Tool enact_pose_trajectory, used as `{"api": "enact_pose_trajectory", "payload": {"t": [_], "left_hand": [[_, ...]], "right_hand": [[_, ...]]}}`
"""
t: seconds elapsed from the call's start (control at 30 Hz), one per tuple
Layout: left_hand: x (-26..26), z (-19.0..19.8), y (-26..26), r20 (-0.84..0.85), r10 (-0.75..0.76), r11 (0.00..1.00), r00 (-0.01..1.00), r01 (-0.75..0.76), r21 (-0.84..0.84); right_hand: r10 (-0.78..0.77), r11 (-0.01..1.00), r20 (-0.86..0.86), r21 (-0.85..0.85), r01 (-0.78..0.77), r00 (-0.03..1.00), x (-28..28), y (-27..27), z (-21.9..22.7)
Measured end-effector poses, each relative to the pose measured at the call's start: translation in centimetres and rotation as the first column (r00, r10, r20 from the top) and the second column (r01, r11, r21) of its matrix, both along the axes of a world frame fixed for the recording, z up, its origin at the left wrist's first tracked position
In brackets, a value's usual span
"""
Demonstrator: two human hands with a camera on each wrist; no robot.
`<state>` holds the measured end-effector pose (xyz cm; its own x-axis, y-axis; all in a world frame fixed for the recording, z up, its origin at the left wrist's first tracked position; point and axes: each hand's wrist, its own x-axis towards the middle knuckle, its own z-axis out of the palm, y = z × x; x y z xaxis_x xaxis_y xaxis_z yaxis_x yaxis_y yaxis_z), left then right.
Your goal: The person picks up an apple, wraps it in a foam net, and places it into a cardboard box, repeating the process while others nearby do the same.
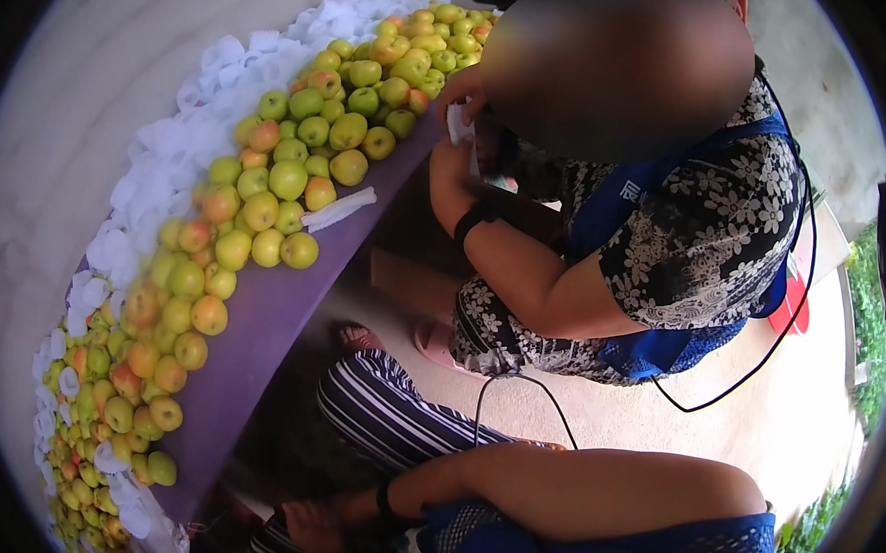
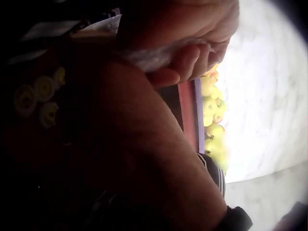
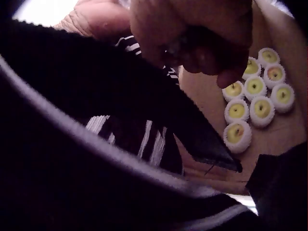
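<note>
In the left wrist view my left hand curls its fingers around a whitish, translucent piece of wrapping. A bare forearm with a black wristband crosses beneath it and reaches to the same place. In the right wrist view my right hand has bent fingers, with a pale glint of the wrapping among them. My left hand shows close behind it. Low in the head view the right hand lies over striped trousers. Deep shadow hides what the wrapping covers.
Loose yellow-green apples and white foam nets pile up along a purple table edge. Foam-netted apples stand on a brown surface by my right hand. Another person sits close, holding a white foam net. A black cable hangs there.
</note>
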<state>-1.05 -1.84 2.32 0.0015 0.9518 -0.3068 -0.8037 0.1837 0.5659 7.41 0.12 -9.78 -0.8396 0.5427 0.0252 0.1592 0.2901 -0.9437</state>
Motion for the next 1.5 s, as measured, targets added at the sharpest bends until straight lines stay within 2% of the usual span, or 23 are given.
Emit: {"api": "enact_pose_trajectory", "payload": {"t": [0.03,0.1,0.23,0.33,0.4,0.53,0.6,0.83,0.93,0.97,1.0,1.03,1.07,1.13,1.2,1.23,1.27,1.3,1.37,1.4,1.43,1.47,1.5], "left_hand": [[0.2,0.4,0.0,-0.001,0.006,1.000,1.000,-0.006,-0.001],[0.7,1.4,0.0,0.092,0.095,0.989,0.991,-0.083,-0.125],[1.1,0.5,0.0,0.077,0.112,0.987,0.991,-0.102,-0.122],[0.9,-0.6,-0.1,0.127,0.105,0.994,0.986,-0.105,-0.012],[1.3,-0.6,0.0,-0.015,0.062,0.995,0.998,-0.061,0.073],[2.2,0.6,-0.3,-0.064,0.066,0.994,0.996,-0.060,0.087],[2.6,1.1,-0.1,-0.159,0.104,0.994,0.982,-0.099,0.042],[2.3,1.2,-0.6,-0.157,0.112,0.987,0.981,-0.091,0.132],[1.9,0.3,-1.1,-0.090,0.076,0.988,0.993,-0.063,0.142],[1.7,-1.6,-1.2,-0.511,0.153,0.980,0.846,-0.065,0.186],[1.3,-2.4,-1.6,-0.826,0.215,0.974,0.521,-0.057,0.217],[3.0,-0.7,-1.7,-0.881,0.382,0.923,0.278,-0.076,0.376],[4.3,1.1,-1.8,-0.855,0.519,0.853,0.001,-0.059,0.518],[1.5,-0.2,-1.7,-0.915,0.303,0.929,0.265,0.134,0.346],[0.1,-3.9,-1.4,-0.949,0.271,0.957,0.164,0.060,0.284],[0.8,-2.2,-1.3,-0.625,0.287,0.951,0.726,-0.137,0.277],[1.7,0.0,-0.7,-0.013,0.295,0.941,0.955,-0.288,0.175],[1.8,1.0,-0.6,-0.018,0.312,0.926,0.950,-0.300,0.227],[1.1,0.7,-0.5,-0.006,0.362,0.911,0.932,-0.353,0.215],[1.0,0.6,-0.6,-0.243,0.410,0.902,0.879,-0.351,0.250],[1.1,0.5,-0.8,-0.463,0.429,0.902,0.776,-0.341,0.266],[0.9,0.7,-1.2,-0.393,0.369,0.928,0.842,-0.308,0.211],[0.7,1.3,-1.6,-0.406,0.312,0.950,0.859,-0.276,0.148]], "right_hand": [[-0.012,1.000,0.003,-0.008,0.012,1.000,0.4,-0.3,-0.2],[-0.033,0.999,0.006,-0.021,0.033,0.999,0.9,-1.0,-0.2],[-0.101,0.994,0.027,-0.036,0.102,0.994,3.3,-1.5,-0.9],[-0.155,0.987,0.041,-0.034,0.157,0.987,4.9,-1.1,-1.0],[-0.188,0.981,0.057,-0.025,0.190,0.980,6.2,-0.5,-1.0],[-0.245,0.968,0.093,-0.026,0.248,0.965,8.7,0.0,-0.5],[-0.275,0.960,0.112,-0.025,0.280,0.955,10.0,0.5,-0.1],[-0.365,0.927,0.170,-0.027,0.375,0.915,14.5,2.2,1.9],[-0.389,0.915,0.183,-0.039,0.402,0.903,15.7,2.9,2.7],[-0.383,0.917,0.181,-0.044,0.396,0.906,15.5,3.4,3.0],[-0.370,0.922,0.175,-0.049,0.383,0.912,15.1,3.9,3.4],[-0.347,0.931,0.167,-0.056,0.360,0.923,14.4,4.4,3.8],[-0.309,0.945,0.154,-0.063,0.321,0.939,13.1,5.0,4.3],[-0.226,0.970,0.119,-0.064,0.234,0.967,10.0,6.6,5.6],[-0.156,0.985,0.091,-0.060,0.162,0.984,7.5,7.8,7.1],[-0.129,0.989,0.081,-0.062,0.134,0.988,6.1,8.2,7.5],[-0.103,0.992,0.072,-0.066,0.107,0.992,4.9,8.5,8.0],[-0.083,0.994,0.068,-0.071,0.087,0.994,4.0,8.7,8.5],[-0.056,0.994,0.076,-0.092,0.063,0.995,3.2,8.7,8.9],[-0.046,0.992,0.092,-0.110,0.056,0.995,3.4,8.3,8.8],[-0.035,0.989,0.115,-0.137,0.050,0.993,3.8,7.6,8.4],[-0.021,0.984,0.144,-0.174,0.046,0.989,4.4,6.4,7.7],[-0.008,0.977,0.171,-0.208,0.044,0.985,4.9,5.2,7.1]]}}
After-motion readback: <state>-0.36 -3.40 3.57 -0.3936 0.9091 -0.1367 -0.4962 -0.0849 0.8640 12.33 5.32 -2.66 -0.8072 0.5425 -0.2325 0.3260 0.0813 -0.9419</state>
